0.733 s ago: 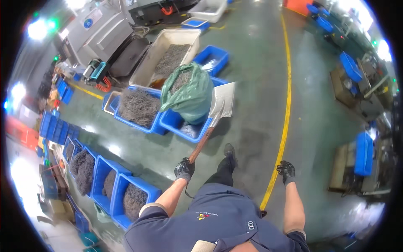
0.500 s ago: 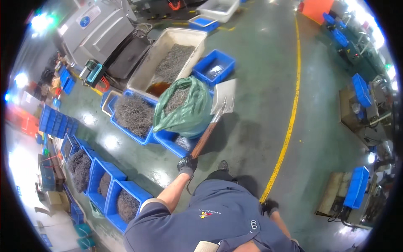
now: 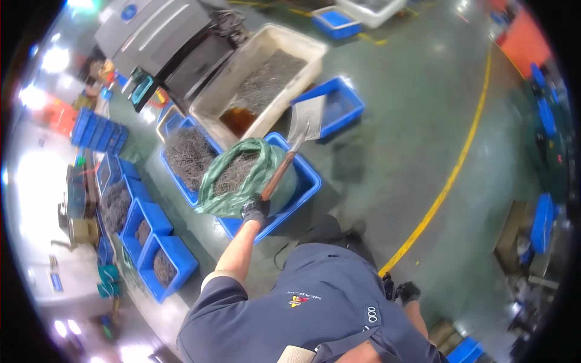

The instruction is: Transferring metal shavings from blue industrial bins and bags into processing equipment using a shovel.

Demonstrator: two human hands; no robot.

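Observation:
My left hand (image 3: 256,209), in a black glove, is closed round the wooden handle of a shovel (image 3: 281,173). The handle slants across the right side of a green plastic bag (image 3: 209,202). The shovel's flat metal blade (image 3: 307,116) points away from me, overlapping the near corner of a blue bin (image 3: 344,110) in the view. Thin grey metal pieces (image 3: 237,172) fill the bag's open mouth, and the bag stands in a blue tub (image 3: 310,189). By my right side hangs my right hand (image 3: 408,293), also gloved in black; its fingers are too dark to make out.
A large white tub (image 3: 315,55) holds grey metal pieces and a brown patch. Beside the bag stands a blue tub of tangled grey pieces (image 3: 189,158). Several blue bins (image 3: 181,270) line the left, near a grey machine (image 3: 151,36). A yellow floor line (image 3: 454,175) curves along the right.
The shovel and my left hand have moved forward and left, so the handle now crosses the bag's edge. My view has shifted, and my right hand shows more fully.

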